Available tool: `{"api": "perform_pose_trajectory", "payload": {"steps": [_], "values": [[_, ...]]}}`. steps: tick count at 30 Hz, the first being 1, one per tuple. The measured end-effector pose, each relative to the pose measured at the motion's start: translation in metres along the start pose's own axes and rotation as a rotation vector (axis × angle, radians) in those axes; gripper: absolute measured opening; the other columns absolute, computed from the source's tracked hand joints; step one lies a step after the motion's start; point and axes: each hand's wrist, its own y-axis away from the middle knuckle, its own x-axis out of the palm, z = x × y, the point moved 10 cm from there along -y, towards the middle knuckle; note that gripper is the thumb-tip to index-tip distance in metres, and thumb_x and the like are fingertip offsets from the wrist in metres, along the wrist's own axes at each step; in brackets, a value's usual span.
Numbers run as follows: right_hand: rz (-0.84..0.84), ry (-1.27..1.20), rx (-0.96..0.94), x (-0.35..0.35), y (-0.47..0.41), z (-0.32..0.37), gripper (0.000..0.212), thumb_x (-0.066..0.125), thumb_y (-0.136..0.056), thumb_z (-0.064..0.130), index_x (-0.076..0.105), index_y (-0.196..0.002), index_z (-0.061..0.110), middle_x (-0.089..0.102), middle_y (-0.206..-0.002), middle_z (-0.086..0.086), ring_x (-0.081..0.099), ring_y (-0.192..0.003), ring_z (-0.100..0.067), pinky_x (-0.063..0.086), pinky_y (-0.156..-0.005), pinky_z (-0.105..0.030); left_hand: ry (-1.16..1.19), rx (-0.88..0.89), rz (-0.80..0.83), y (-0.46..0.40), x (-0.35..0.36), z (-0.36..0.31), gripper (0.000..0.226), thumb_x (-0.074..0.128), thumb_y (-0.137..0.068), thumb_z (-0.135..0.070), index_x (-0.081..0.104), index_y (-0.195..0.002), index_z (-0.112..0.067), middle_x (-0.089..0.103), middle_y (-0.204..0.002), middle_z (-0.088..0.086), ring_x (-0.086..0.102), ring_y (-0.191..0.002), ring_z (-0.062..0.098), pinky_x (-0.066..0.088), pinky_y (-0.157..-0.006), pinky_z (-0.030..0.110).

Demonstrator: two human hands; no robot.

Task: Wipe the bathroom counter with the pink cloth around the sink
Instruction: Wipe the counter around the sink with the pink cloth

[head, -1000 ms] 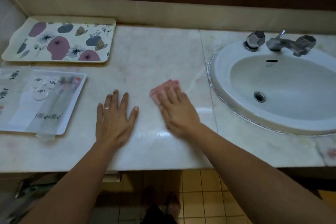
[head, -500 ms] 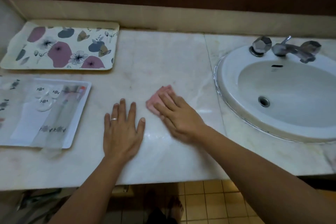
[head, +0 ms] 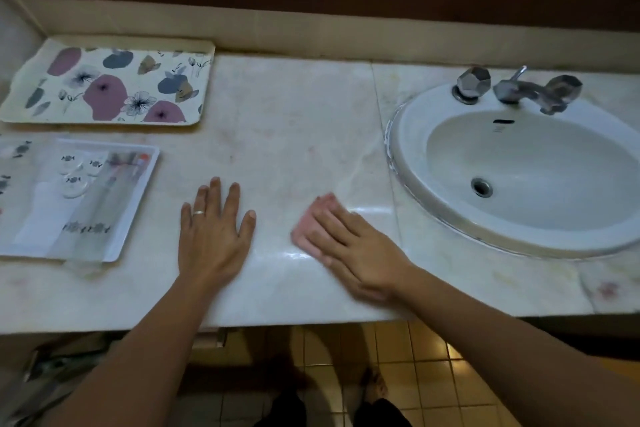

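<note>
The pink cloth [head: 306, 229] lies flat on the marble counter [head: 294, 121], under the fingers of the right hand [head: 353, 246]; only its left and far edges show beyond the fingertips. The right hand is spread flat and presses the cloth down with extended fingers, not clenched around it. The cloth sits near the front edge of the counter, to the left of the sink [head: 408, 163] and apart from its rim. The left hand [head: 213, 236] rests flat on the counter just left of the cloth, fingers released and spread, holding nothing, with one ring on it. There is one cloth, one sink with one faucet [head: 519, 90] at its far side, and two trays at the left: one flowered tray [head: 204, 80] farther away, and one white tray [head: 149, 177] nearer, holding small items I cannot identify.
</note>
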Motion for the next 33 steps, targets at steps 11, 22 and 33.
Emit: {"api": "perform_pose_trajectory", "payload": {"steps": [11, 22, 33], "values": [[-0.027, -0.071, 0.13, 0.006, 0.068, -0.041, 0.054, 0.02, -0.105, 0.038, 0.029, -0.155, 0.018, 0.021, -0.164, -0.016, 0.008, -0.153, -0.037, 0.014, -0.124, -0.05, 0.045, -0.076, -0.027, 0.063, 0.017, -0.083, 0.073, 0.016, -0.097, -0.061, 0.024, -0.157, -0.02, 0.016, -0.166, 0.009, 0.015, -0.152, 0.029, 0.015, -0.121, 0.052], [-0.062, -0.017, 0.186, 0.004, 0.134, -0.077, 0.054, 0.023, -0.106, 0.035, 0.034, -0.154, 0.013, 0.027, -0.16, -0.023, 0.014, -0.151, -0.042, 0.017, -0.122, -0.054, 0.03, 0.018, -0.027, 0.102, 0.04, -0.186, 0.071, 0.016, -0.098, -0.059, 0.026, -0.156, -0.019, 0.019, -0.165, 0.011, 0.019, -0.151, 0.029, 0.016, -0.121, 0.052], [-0.006, 0.009, 0.306, 0.004, 0.232, -0.133, 0.057, 0.011, -0.105, 0.044, 0.013, -0.159, 0.026, 0.006, -0.167, -0.008, -0.001, -0.155, -0.026, 0.018, -0.123, -0.048, 0.0, 0.037, 0.002, 0.103, 0.042, -0.189, 0.077, 0.006, -0.095, -0.065, 0.015, -0.158, -0.022, 0.007, -0.168, 0.009, 0.008, -0.154, 0.027, 0.011, -0.123, 0.051]]}}
